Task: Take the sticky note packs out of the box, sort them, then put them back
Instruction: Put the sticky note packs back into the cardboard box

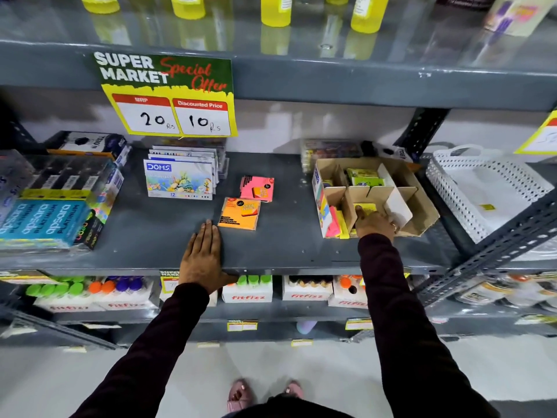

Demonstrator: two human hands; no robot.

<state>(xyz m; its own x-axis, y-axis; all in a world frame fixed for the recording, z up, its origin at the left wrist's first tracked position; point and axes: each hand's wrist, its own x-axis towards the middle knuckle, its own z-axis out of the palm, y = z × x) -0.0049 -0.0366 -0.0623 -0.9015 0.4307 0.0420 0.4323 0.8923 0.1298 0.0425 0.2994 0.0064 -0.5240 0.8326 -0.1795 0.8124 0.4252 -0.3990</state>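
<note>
A brown cardboard box with dividers stands on the grey shelf at the right. My right hand reaches into its front middle compartment, fingers closed around a yellow sticky note pack. A yellow-green pack sits in a rear compartment, and pink and yellow packs stand in the front left slot. An orange pack and a pink pack lie flat mid-shelf. My left hand rests flat and open on the shelf, just left of the orange pack.
DOMS colour boxes stand behind the loose packs. Apsara pencil boxes fill the shelf's left. A white perforated basket sits right of the box. A price sign hangs from the shelf above. Fitfizz bottles line the lower shelf.
</note>
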